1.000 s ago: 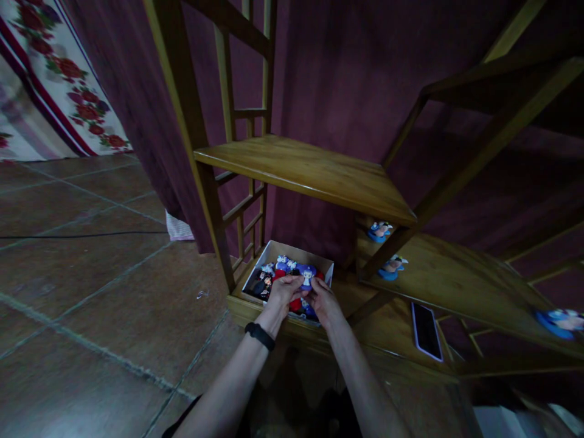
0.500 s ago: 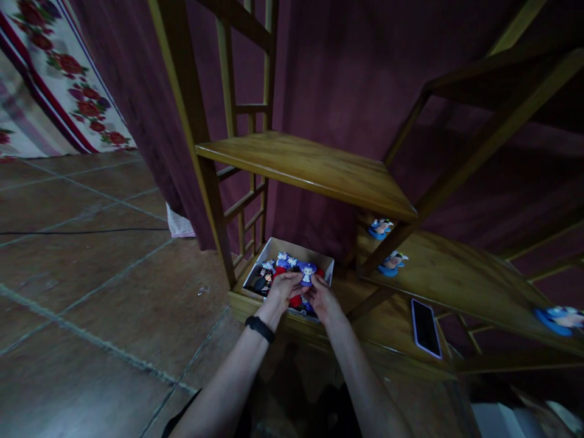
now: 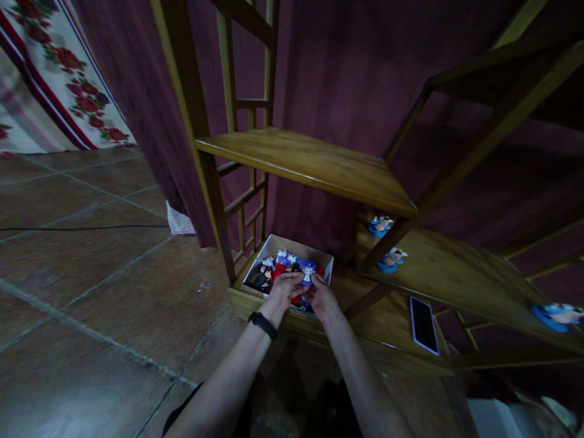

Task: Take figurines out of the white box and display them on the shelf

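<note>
A small purple-and-white figurine (image 3: 308,272) is held upright between my two hands, above an open cardboard box (image 3: 326,260). My left hand (image 3: 286,288), with a black band on its wrist, pinches the figurine's left side. On the other side, the fingers of my right hand (image 3: 320,297) close on its right edge. Several more figurines (image 3: 264,277) in black, red, white and purple lie in the box, partly hidden by my hands. The box rests on the low bottom board of a wooden shelf unit.
Above the box juts a wooden shelf (image 3: 305,164). To the right, blue-based figurines (image 3: 390,260) stand on another shelf (image 3: 447,267). A phone (image 3: 424,325) lies on the bottom board. Left are an upright post (image 3: 189,121), tiled floor (image 3: 114,274) and a black cable (image 3: 82,229).
Both hands keep hold of the figurine with almost no movement. The whole view has shifted very slightly.
</note>
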The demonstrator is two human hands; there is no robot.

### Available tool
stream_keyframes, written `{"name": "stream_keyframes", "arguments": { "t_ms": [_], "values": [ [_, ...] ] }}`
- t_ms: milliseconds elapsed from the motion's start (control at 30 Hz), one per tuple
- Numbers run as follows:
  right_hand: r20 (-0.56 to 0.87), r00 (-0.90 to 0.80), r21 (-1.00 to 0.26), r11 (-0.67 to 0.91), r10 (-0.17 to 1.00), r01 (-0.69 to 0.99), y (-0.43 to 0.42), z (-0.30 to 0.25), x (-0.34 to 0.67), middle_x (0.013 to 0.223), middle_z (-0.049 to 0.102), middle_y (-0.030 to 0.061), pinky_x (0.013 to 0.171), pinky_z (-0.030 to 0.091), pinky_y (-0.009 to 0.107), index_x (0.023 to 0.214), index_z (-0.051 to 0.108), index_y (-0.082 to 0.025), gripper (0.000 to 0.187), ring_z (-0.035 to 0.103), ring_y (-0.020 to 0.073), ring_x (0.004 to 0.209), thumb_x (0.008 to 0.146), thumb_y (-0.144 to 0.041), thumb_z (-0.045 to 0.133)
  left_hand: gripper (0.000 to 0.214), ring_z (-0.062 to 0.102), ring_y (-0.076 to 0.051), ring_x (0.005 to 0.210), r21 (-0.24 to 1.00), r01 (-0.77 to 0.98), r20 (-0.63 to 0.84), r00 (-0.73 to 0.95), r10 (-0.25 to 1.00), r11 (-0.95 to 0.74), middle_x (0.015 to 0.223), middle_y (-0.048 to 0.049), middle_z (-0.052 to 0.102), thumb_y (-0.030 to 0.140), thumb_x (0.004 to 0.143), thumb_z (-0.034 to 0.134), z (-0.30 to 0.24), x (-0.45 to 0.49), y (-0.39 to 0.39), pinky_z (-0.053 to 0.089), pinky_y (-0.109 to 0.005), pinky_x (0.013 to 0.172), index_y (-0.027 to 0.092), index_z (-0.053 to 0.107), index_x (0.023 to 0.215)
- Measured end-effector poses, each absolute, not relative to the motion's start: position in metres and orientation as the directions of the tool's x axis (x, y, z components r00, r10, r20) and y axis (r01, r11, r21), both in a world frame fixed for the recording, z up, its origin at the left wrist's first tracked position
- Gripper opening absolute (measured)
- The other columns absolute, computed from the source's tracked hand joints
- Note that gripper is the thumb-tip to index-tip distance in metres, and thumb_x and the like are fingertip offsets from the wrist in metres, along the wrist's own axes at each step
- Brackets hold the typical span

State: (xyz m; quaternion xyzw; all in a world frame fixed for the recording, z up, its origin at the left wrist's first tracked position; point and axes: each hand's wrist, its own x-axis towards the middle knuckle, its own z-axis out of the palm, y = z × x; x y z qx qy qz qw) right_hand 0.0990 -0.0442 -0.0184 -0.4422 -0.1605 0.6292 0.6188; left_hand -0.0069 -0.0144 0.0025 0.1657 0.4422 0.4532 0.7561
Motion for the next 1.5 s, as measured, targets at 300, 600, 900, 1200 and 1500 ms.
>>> {"name": "stream_keyframes", "arguments": {
  "t_ms": [300,600,900,1200,1500],
  "values": [
    [-0.347,0.241,-0.815,-0.164,0.906,-0.556,-0.04,-0.01,0.098,0.076,0.069,0.0,0.062,0.052,0.026,0.085,0.064,-0.019,0.028,0.063,0.0132,0.065,0.061,-0.028,0.074,0.01,0.061,-0.01,0.051,0.667,-0.527,-0.513,0.189,0.837,0.527,0.057,-0.0036,0.062,0.002,0.074,0.06,0.004,-0.008,-0.009,0.057,-0.025,0.059,0.008,0.061,0.067],
    [-0.356,0.284,-0.844,-0.177,0.89,-0.506,-0.038,-0.01,0.098,0.074,0.068,0.0002,0.061,0.051,0.027,0.083,0.064,-0.019,0.032,0.062,0.0139,0.062,0.055,-0.03,0.075,0.008,0.062,-0.012,0.052,0.687,-0.525,-0.487,0.179,0.855,0.502,0.059,-0.0041,0.063,0.003,0.071,0.064,0.005,-0.009,-0.01,0.058,-0.028,0.061,0.008,0.061,0.066],
    [-0.348,0.271,-0.845,-0.175,0.897,-0.506,-0.037,-0.013,0.098,0.075,0.067,-0.0007,0.061,0.052,0.027,0.082,0.062,-0.02,0.031,0.061,0.0133,0.062,0.056,-0.032,0.074,0.008,0.06,-0.011,0.049,0.692,-0.501,-0.498,0.19,0.846,0.52,0.057,-0.0027,0.06,0.003,0.073,0.062,0.004,-0.008,-0.008,0.057,-0.026,0.056,0.009,0.059,0.068],
    [-0.319,0.285,-0.87,-0.16,0.904,-0.466,-0.035,-0.022,0.101,0.085,0.068,0.0008,0.067,0.052,0.028,0.088,0.063,-0.022,0.033,0.063,0.015,0.072,0.059,-0.033,0.071,0.007,0.06,-0.011,0.05,0.705,-0.498,-0.476,0.196,0.857,0.505,0.057,-0.0031,0.061,0.004,0.073,0.061,0.003,-0.008,-0.007,0.056,-0.026,0.056,0.01,0.058,0.07],
    [-0.175,0.343,-0.952,-0.07,0.923,-0.296,-0.034,-0.014,0.097,0.088,0.067,0.001,0.071,0.05,0.027,0.083,0.065,-0.02,0.027,0.061,0.0175,0.082,0.059,-0.033,0.067,0.009,0.061,-0.012,0.051,0.74,-0.525,-0.431,0.11,0.895,0.421,0.058,-0.0017,0.061,0.008,0.068,0.068,0.002,-0.006,-0.007,0.056,-0.027,0.057,0.01,0.061,0.072]
  ]
}}
